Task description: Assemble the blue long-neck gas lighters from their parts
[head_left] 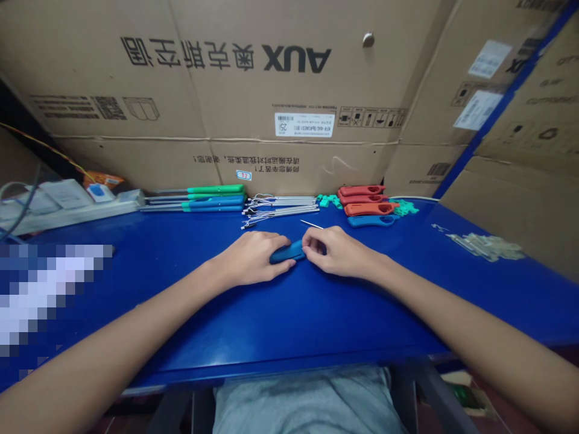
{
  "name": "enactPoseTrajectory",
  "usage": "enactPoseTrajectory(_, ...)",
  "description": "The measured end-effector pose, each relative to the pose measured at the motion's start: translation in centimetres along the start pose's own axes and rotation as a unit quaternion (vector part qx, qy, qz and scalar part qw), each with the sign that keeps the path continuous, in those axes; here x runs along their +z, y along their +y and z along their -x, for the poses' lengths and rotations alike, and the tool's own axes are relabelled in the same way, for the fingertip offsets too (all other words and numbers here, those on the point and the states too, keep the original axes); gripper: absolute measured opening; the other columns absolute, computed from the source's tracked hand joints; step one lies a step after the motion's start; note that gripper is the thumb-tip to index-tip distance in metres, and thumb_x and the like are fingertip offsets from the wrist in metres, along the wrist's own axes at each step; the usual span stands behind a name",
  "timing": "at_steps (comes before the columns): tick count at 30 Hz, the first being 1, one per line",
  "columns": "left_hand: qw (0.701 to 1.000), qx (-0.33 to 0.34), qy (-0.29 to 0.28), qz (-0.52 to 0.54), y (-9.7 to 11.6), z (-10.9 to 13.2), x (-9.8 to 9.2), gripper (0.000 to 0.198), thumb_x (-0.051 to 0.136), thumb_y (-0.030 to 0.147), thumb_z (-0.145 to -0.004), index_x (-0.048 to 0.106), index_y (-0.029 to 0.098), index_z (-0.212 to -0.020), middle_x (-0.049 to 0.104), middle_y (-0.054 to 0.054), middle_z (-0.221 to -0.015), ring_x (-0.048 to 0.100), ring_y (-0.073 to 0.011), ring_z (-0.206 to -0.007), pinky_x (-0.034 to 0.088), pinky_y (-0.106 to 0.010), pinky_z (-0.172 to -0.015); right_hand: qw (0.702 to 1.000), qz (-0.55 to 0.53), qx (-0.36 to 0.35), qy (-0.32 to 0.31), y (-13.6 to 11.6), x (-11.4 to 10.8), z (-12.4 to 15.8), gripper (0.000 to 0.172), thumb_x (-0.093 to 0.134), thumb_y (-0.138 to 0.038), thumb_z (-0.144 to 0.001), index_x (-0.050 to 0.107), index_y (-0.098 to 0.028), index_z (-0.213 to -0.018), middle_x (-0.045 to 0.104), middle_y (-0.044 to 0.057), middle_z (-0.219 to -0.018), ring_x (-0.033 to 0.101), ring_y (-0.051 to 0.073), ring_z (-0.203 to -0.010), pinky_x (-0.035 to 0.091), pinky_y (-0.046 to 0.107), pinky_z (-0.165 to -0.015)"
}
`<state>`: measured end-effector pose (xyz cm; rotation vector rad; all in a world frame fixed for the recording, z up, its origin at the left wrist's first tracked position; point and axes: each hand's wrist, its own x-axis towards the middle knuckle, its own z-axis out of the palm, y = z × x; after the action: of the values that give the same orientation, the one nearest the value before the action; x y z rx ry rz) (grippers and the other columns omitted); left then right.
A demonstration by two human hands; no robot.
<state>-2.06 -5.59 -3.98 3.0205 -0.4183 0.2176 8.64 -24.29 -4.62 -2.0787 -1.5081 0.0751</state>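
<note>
- With our left hand (256, 258) we grip a blue handle (286, 253) over the table (271, 319).
- Our right hand (337, 250) pinches at its right end; we cannot tell on what.
- We see red handles (367, 209) farther back, to the right.

A cardboard wall (239, 96) with upside-down AUX lettering stands behind the glossy blue surface (289, 325), and another cardboard panel (520, 199) closes off the right. Pale light glints near the front edge; reddish-brown floor (129, 424) shows below.
</note>
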Motion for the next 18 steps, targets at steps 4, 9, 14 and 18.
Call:
enactPoseTrajectory(4, 1.000, -0.003, 0.002, -0.005, 0.0, -0.1, 0.0, 0.033, 0.049, 0.044, -0.089, 0.062, 0.017, -0.104, 0.068, -0.006, -0.095, 0.066, -0.0230, -0.087, 0.047, -0.031, -0.074, 1.000, 0.007, 0.010, 0.008, -0.2, 0.0, 0.0, 0.006, 0.052, -0.018, -0.082, 0.057, -0.017, -0.084, 0.062, -0.002, -0.069, 0.053, 0.009, -0.060, 0.037, 0.021, -0.057)
enactPoseTrajectory(9, 1.000, -0.006, 0.004, -0.006, 0.0, -0.1, -0.1, 0.033, 0.049, 0.044, -0.089, 0.061, 0.018, -0.105, 0.068, -0.005, -0.096, 0.066, -0.0228, -0.089, 0.047, -0.031, -0.074, 0.999, 0.028, 0.018, 0.017, -0.4, 0.1, 0.1, 0.006, 0.052, -0.017, -0.081, 0.058, -0.017, -0.082, 0.063, -0.002, -0.068, 0.054, 0.009, -0.060, 0.036, 0.021, -0.056)
enactPoseTrajectory(14, 1.000, -0.015, 0.009, -0.020, 0.1, -0.1, 0.0, 0.032, 0.048, 0.044, -0.089, 0.061, 0.018, -0.102, 0.068, -0.005, -0.094, 0.066, -0.0229, -0.087, 0.048, -0.032, -0.072, 0.997, 0.042, 0.049, 0.045, -0.5, 0.7, 0.2, 0.010, 0.050, -0.020, -0.083, 0.059, -0.017, -0.079, 0.063, -0.001, -0.065, 0.055, 0.009, -0.058, 0.034, 0.021, -0.055)
enactPoseTrajectory(18, 0.998, -0.041, 0.018, -0.048, 0.7, -0.1, 0.1, 0.031, 0.048, 0.044, -0.089, 0.061, 0.019, -0.101, 0.068, -0.005, -0.091, 0.066, -0.0238, -0.084, 0.048, -0.032, -0.070, 0.994, 0.049, 0.066, 0.068, -0.7, 1.3, 0.0, 0.011, 0.051, -0.020, -0.084, 0.058, -0.017, -0.076, 0.063, -0.001, -0.063, 0.056, 0.010, -0.058, 0.034, 0.021, -0.054)
